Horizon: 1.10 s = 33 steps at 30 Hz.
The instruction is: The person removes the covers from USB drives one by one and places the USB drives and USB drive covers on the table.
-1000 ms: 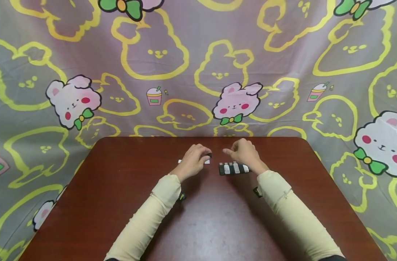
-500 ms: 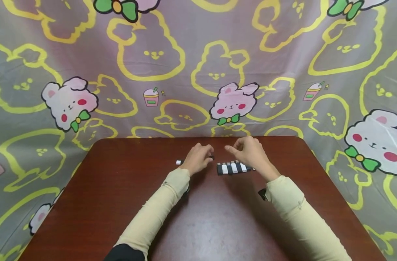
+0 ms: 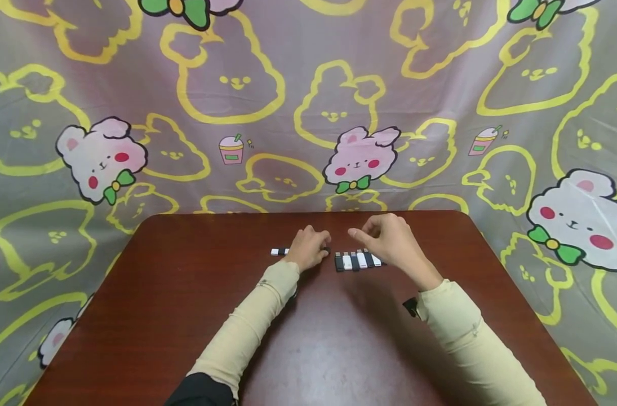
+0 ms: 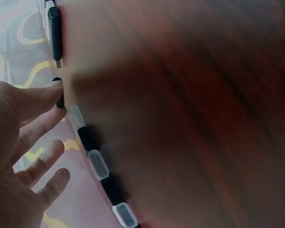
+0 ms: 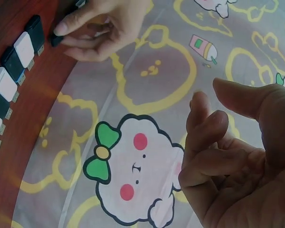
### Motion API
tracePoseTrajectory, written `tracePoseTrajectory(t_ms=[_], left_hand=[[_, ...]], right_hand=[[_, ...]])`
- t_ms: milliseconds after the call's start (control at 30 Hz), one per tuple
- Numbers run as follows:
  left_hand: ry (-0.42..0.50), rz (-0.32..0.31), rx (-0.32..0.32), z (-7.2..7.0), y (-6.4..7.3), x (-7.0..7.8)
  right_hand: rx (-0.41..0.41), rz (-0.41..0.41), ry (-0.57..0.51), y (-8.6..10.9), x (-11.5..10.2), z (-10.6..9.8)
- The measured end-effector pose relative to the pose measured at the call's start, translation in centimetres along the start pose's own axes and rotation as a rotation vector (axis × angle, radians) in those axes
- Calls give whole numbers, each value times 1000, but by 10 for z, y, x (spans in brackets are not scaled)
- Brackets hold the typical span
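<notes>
My left hand pinches a small black USB stick cap between thumb and index finger, its other fingers spread. The cap is at the end of a row of alternating white and black caps, beside a white cap; in the head view the hand hides most of this row. To its right, several black and white USB sticks lie side by side, metal plugs pointing away from me. My right hand hovers over the right end of the sticks, fingers loosely curled and holding nothing; it covers part of that end.
The brown wooden table extends toward me and to both sides. Behind its far edge hangs a curtain with cartoon animals, close beyond both hands. A dark wrist device shows at the right cuff.
My left hand has moved a little right and lowered the black cap toward the table, uncovering more of the cap row's left end. My right hand has drifted slightly right.
</notes>
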State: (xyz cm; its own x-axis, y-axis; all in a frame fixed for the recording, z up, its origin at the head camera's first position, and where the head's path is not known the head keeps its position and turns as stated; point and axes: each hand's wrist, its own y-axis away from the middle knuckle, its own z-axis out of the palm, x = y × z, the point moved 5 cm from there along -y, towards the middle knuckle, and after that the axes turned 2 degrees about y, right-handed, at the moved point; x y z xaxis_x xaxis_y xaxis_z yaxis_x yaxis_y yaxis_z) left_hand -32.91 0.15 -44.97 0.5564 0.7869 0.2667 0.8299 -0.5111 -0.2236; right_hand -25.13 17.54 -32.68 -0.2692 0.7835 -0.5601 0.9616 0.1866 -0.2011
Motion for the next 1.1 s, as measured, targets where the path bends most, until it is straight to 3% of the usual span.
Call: tracePoseTrajectory(t_ms=[167,500,833,1100], left_hand=[[-10,-30,-56,6,0,-7],[73,30,-30,5,5,-7],[44,-34,-53,5,6,-11],[145,-59,-63,0,9,-14]], right_hand=[[-12,6,-15,2,0,-2],[-27,2,-33,5,5,1],[-37,23,-32,7,8,-1],[-7,38,-36,7,11,-9]])
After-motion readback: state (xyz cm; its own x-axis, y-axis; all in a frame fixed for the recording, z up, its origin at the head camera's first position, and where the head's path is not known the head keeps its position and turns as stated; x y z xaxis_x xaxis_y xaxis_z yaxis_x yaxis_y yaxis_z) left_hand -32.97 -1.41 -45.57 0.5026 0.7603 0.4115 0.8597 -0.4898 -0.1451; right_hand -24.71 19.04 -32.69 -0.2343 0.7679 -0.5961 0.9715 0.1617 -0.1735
